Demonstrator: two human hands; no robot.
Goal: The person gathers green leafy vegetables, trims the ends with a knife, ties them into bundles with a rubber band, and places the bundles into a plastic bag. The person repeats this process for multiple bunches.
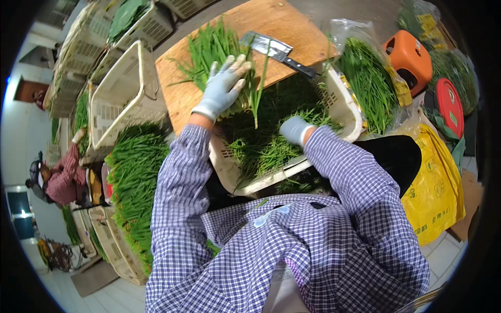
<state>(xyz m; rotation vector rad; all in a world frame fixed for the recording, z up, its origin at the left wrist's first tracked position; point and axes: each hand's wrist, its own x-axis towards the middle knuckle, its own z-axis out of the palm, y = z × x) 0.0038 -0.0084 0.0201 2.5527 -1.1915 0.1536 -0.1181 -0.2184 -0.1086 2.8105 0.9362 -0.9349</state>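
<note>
My left hand [223, 88], in a pale grey glove, lies flat with fingers apart on a bunch of green chives [211, 47]. The bunch rests on a wooden board [285, 17], its lower ends reaching over the near edge. A few loose stalks [261, 88] stick out beside my left hand. On the board to the right is a cleaver [270, 47], its black handle overhanging the edge. My right hand [294, 130], also gloved and blurred, is above the plastic crate [354, 117] of green trimmings [278, 150]. Its fingers look curled; what they hold is hidden.
Stacked chive bundles [137, 168] stand at left near another crate [117, 98]. Right of the board are a plastic bag of greens [364, 78], an orange stool [409, 60], a red lid [449, 103] and a yellow bag [434, 191]. Another person [66, 178] works at far left.
</note>
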